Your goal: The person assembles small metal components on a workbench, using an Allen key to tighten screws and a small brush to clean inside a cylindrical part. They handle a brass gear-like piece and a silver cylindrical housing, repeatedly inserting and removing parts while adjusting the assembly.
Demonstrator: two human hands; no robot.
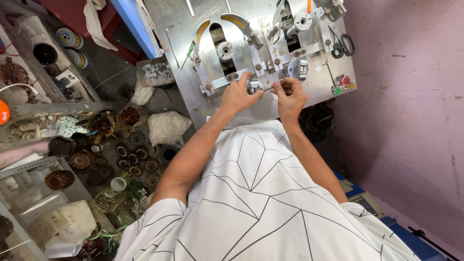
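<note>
Right of my fingers point(282, 87) a pink wall point(411, 106) runs the length of the room, scuffed and evenly lit. Beneath them lies a grey steel bench point(309, 96). Left of them the dark floor point(104, 63) is crowded with copper coils point(130, 157), plastic bags point(166, 126) and a small tray point(155, 72), with cluttered shelves point(29, 96) beyond.
</note>
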